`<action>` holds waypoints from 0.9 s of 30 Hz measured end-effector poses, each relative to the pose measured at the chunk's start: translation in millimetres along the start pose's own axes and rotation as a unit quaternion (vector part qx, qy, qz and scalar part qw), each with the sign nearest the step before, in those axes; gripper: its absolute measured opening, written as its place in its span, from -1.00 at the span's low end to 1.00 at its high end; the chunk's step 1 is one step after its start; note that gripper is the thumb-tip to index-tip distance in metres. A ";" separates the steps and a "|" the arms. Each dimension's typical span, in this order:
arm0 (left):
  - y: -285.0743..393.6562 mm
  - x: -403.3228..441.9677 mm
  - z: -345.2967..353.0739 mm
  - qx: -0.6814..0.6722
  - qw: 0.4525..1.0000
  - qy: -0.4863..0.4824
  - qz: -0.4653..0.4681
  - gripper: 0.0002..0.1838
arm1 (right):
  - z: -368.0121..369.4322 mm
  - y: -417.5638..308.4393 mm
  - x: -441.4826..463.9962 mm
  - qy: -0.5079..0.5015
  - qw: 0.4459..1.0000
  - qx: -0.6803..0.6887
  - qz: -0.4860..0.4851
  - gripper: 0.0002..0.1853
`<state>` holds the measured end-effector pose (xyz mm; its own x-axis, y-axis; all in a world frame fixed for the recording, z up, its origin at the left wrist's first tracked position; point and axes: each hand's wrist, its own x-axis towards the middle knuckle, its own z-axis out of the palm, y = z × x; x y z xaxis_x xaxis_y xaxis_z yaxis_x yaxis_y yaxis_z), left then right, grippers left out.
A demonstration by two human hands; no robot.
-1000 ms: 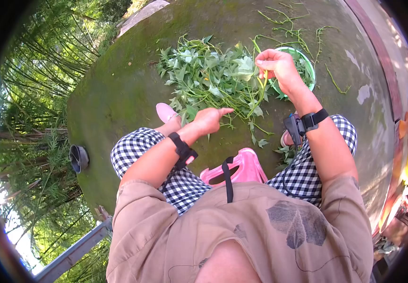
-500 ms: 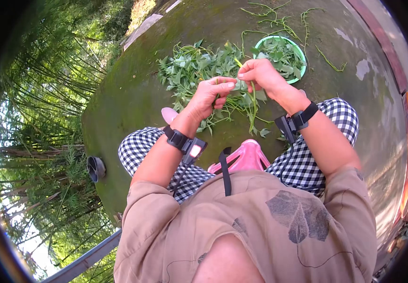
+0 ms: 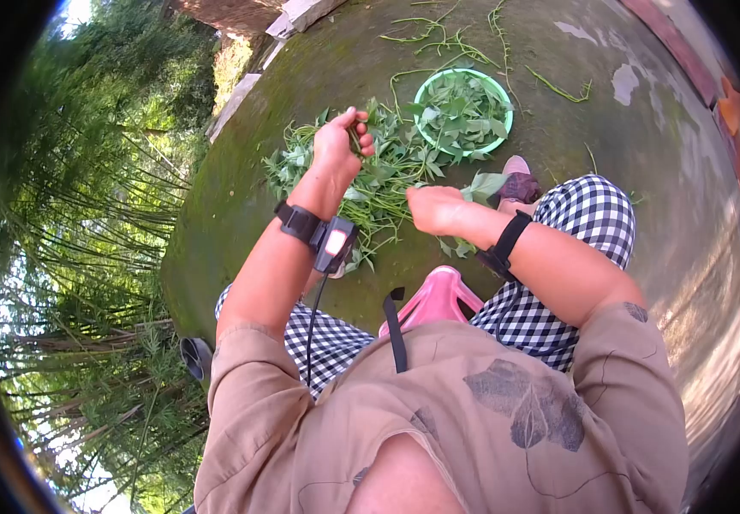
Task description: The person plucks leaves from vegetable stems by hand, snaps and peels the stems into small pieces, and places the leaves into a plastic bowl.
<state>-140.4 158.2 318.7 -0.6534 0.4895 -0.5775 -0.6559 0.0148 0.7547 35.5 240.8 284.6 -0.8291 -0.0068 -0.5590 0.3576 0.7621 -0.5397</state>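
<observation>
A heap of leafy green stems point(image 3: 378, 184) lies on the mossy ground in front of me. My left hand point(image 3: 342, 144) is raised over the heap's upper left part, its fingers curled round a bit of green stem. My right hand point(image 3: 437, 210) is closed at the heap's right edge; a large leaf point(image 3: 484, 186) sticks out beside it, and the stem end is hidden by the fingers. Just beyond, a light green basket point(image 3: 508, 118) holds picked leaves point(image 3: 462, 111).
Bare stems point(image 3: 451, 38) lie on the ground past the basket. A pink stool point(image 3: 440, 295) stands between my checked knees. A dark pot point(image 3: 195, 356) is at the left, near bamboo point(image 3: 87, 283). My right-side foot point(image 3: 520, 184) rests near the basket.
My hands have moved apart: the left one up and to the left, the right one down and to the left. The basket, heap and stems appear further left as the view shifted.
</observation>
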 end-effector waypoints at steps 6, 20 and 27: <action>16.7 66.5 104.1 0.123 0.986 -0.053 0.095 -0.50 | -8.6 -4.7 -1.3 -0.082 0.985 -0.092 -0.118 -0.74; 6.3 -18.3 -51.3 0.327 0.924 0.008 0.197 -0.75 | -69.9 -6.9 28.2 0.026 0.958 0.271 -0.093 -0.69; -14.6 -83.5 -105.4 0.459 0.785 0.054 0.413 -0.79 | -72.6 -26.4 37.3 -0.007 0.835 0.546 -0.074 -0.67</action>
<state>-116.1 25.3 323.1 -0.7728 0.5868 0.2417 0.5250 0.3770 0.7631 -36.1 267.4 323.8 -0.8964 -0.0623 -0.4387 0.4368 -0.2917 -0.8510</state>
